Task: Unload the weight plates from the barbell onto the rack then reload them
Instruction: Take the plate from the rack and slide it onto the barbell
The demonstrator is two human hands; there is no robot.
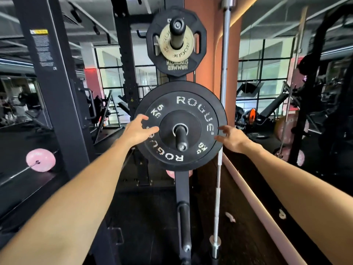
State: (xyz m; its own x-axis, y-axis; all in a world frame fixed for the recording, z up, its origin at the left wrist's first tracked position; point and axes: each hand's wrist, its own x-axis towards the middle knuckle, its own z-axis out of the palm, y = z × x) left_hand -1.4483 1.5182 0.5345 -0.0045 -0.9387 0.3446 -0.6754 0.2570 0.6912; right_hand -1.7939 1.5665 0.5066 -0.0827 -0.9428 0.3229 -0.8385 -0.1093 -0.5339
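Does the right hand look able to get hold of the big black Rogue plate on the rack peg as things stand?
Probably yes. The right hand is open at the right rim of the black Rogue plate, with nothing between them; the upright barbell stands just behind that rim.

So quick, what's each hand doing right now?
Left hand: open, fingers spread on the face of the black plate, no grip.
Right hand: open, fingertips at the plate's right edge, holding nothing.
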